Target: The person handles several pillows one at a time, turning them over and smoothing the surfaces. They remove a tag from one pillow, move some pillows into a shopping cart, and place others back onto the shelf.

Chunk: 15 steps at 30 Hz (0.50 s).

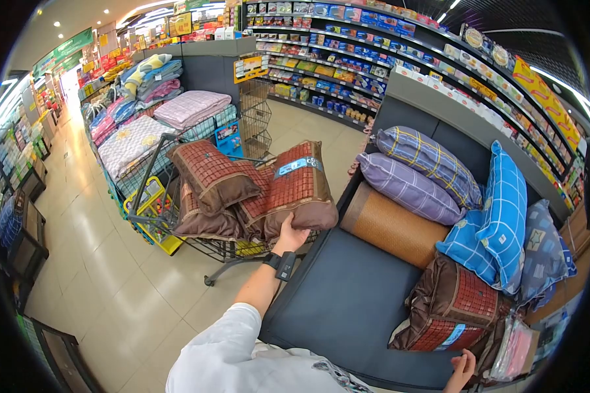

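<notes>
My left hand (292, 236) is at the lower edge of a brown and red checkered pillow (301, 180) with a blue label; its thumb lies on the fabric and its other fingers are partly hidden beneath. This pillow rests in a wire shopping cart (216, 250), beside another brown and red pillow (213, 177) lying on top of others. At the bottom right, my right hand (463, 367) has slightly bent, parted fingers and holds nothing. Just above it, stacked brown and red pillows (459, 295) lie on a dark padded platform (334, 295).
A rolled brown mat (390, 226), purple plaid pillows (410, 187) and blue plaid pillows (501, 216) occupy the platform's back and right. Folded bedding (134, 144) fills a wire bin behind the cart. Stocked shelves (347, 52) line the back; tiled floor (111, 288) lies left.
</notes>
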Tool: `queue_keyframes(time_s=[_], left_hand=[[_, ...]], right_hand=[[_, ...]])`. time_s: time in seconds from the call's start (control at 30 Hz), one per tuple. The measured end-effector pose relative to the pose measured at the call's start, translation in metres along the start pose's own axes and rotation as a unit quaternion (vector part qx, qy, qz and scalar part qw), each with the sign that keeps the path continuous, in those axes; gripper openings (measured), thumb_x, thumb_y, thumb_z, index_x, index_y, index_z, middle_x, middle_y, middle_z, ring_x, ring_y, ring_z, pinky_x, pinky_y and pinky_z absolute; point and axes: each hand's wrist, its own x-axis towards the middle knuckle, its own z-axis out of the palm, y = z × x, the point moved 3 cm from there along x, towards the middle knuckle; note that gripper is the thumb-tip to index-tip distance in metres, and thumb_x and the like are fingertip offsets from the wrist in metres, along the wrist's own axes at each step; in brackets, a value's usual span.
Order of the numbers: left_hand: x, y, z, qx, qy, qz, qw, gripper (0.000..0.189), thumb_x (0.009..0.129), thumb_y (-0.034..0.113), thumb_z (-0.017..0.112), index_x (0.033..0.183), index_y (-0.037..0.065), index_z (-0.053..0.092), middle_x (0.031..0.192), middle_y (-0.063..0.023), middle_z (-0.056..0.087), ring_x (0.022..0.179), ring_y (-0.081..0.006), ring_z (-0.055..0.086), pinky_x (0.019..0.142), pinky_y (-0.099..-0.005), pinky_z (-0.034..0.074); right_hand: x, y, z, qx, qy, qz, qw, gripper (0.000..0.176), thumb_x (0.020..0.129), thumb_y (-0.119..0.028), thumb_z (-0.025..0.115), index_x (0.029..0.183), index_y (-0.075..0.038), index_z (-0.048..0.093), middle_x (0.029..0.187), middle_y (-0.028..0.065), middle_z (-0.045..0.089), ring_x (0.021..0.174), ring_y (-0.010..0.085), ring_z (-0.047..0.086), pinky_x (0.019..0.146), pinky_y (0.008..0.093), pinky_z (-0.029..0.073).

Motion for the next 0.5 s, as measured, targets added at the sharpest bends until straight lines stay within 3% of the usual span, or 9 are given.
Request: queue_keyframes(time_s=[0.2,0.3,0.47,0.5], left_hand=[[0.007,-0.031,-0.012,0.038,0.039,-0.056,0.997,0.048,0.090,0.036,0.049,0.123,0.002,0.041,0.125,-0.0130,0.045,0.111,-0.0282,0.045,0.095,-0.0393,0.039],[0.002,-0.039,-0.009,0.029,0.032,-0.030,0.999,0.039,0.094,0.026,0.042,0.124,0.002,0.040,0.127,-0.0149,0.045,0.119,-0.0272,0.042,0.100,-0.0397,0.037],[0.006,-0.019,-0.019,0.151,0.044,-0.030,0.987,0.039,0.093,0.024,0.044,0.125,0.002,0.039,0.127,-0.0150,0.044,0.116,-0.0283,0.044,0.098,-0.0368,0.039],[0.005,-0.014,-0.021,0.178,0.038,-0.032,0.983,0.038,0.092,0.023,0.048,0.122,0.002,0.039,0.122,-0.0150,0.045,0.109,-0.0281,0.046,0.095,-0.0367,0.041]], right_hand=[[-0.001,0.004,-0.001,0.016,0.001,0.020,1.000,0.025,0.089,-0.020,0.055,0.107,-0.003,0.058,0.088,0.0074,0.061,0.078,0.0137,0.057,0.074,0.0249,0.047],[-0.001,0.006,0.000,0.007,-0.010,0.014,1.000,0.025,0.089,-0.021,0.055,0.107,-0.003,0.059,0.087,0.0072,0.060,0.078,0.0136,0.057,0.073,0.0247,0.047],[-0.002,0.000,0.005,-0.009,-0.012,0.004,1.000,0.024,0.090,-0.021,0.054,0.105,-0.003,0.059,0.086,0.0059,0.060,0.077,0.0123,0.055,0.071,0.0236,0.045],[-0.002,0.001,0.008,-0.007,-0.015,0.005,1.000,0.024,0.090,-0.021,0.054,0.105,-0.003,0.059,0.086,0.0059,0.060,0.077,0.0123,0.055,0.071,0.0236,0.045]])
